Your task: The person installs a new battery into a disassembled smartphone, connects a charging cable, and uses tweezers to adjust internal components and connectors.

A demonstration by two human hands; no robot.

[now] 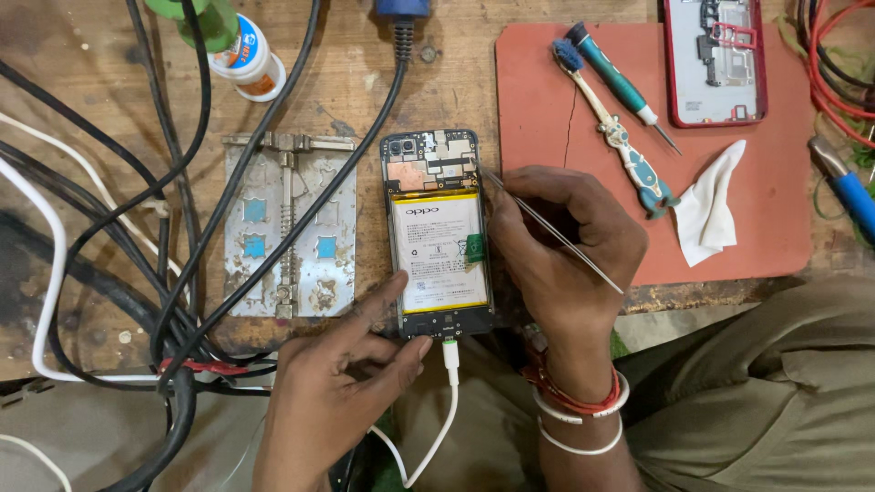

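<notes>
An opened phone (437,232) lies back-up on the wooden bench, its white-labelled battery and circuit board exposed. A white cable (445,401) is plugged into its bottom end. My left hand (337,383) holds the phone's lower left corner, thumb on the battery's edge, forefinger by the plug. My right hand (561,264) rests against the phone's right side and grips thin metal tweezers (547,228), whose tip points at the upper right of the board.
A metal board-holder jig (290,232) lies left of the phone under black cables (173,273). On the red mat (547,100) are a toothbrush (620,137), a teal screwdriver (620,82), a white tissue (711,205) and a red phone shell (715,59). A blue-handled tool (848,187) lies far right.
</notes>
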